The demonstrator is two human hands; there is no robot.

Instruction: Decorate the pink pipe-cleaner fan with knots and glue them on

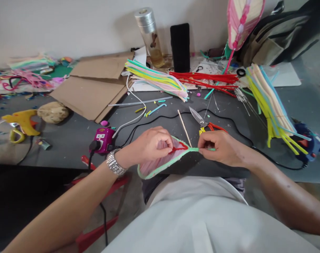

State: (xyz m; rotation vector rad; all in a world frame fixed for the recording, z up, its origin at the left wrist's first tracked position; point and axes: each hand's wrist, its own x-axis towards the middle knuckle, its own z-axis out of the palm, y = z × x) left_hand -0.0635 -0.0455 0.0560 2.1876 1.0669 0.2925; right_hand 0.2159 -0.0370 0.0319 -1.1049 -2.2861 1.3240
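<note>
A leaf-shaped fan (160,166) with a pink, ribbed middle and a mint-green fuzzy rim lies across the table's front edge, tapering into a green stem. My left hand (156,144), with a metal watch at the wrist, pinches a red pipe cleaner (183,145) against the fan's upper face. That red piece bends to a point near the stem. My right hand (220,147) is closed on the green stem, and its tip shows past the fingers. Just beyond that hand lie scissors (202,121) with open blades, beside a thin pale stick (184,127).
Pipe-cleaner bundles (158,79) lie behind, with red ones (207,79) and another bundle (273,105) rightward. Cardboard (88,89), a purple socket block (103,140) and a yellow glue gun (24,121) are leftward. A bottle (151,42) and phone (180,47) stand behind. A black cord crosses the table.
</note>
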